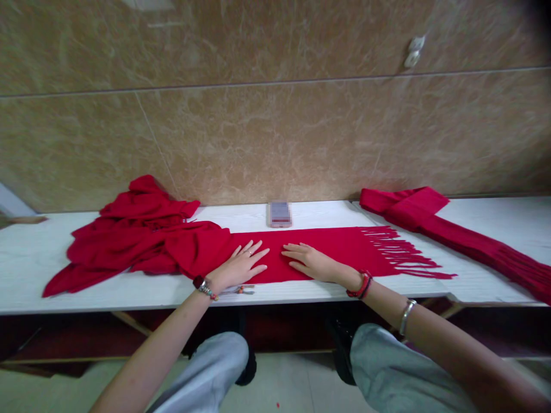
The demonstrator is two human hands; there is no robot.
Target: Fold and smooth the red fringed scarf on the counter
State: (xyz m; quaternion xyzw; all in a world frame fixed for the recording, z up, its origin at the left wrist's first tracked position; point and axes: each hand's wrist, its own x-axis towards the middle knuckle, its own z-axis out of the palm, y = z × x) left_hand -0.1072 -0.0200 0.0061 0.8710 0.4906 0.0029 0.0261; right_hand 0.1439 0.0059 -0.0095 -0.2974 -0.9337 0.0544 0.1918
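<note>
A red fringed scarf (336,246) lies flat along the white bench, its tassels spread toward the right. My left hand (241,265) rests open on it with fingers spread, close to where the cloth turns crumpled. On the flat stretch further right, my right hand (313,263) lies palm down, fingers stretched out to the left. Rumpled red cloth (146,241) is heaped at the left and seems to run on into the flat part. At the right a second red scarf (413,212), folded into a narrow band, lies at a slant.
A phone-like object (279,214), its surface blurred, lies at the back of the white bench (318,212) against the tiled wall (258,143). Open shelves (284,330) run beneath the bench top. My knees are in front of it. A small white fitting (415,51) sticks to the wall.
</note>
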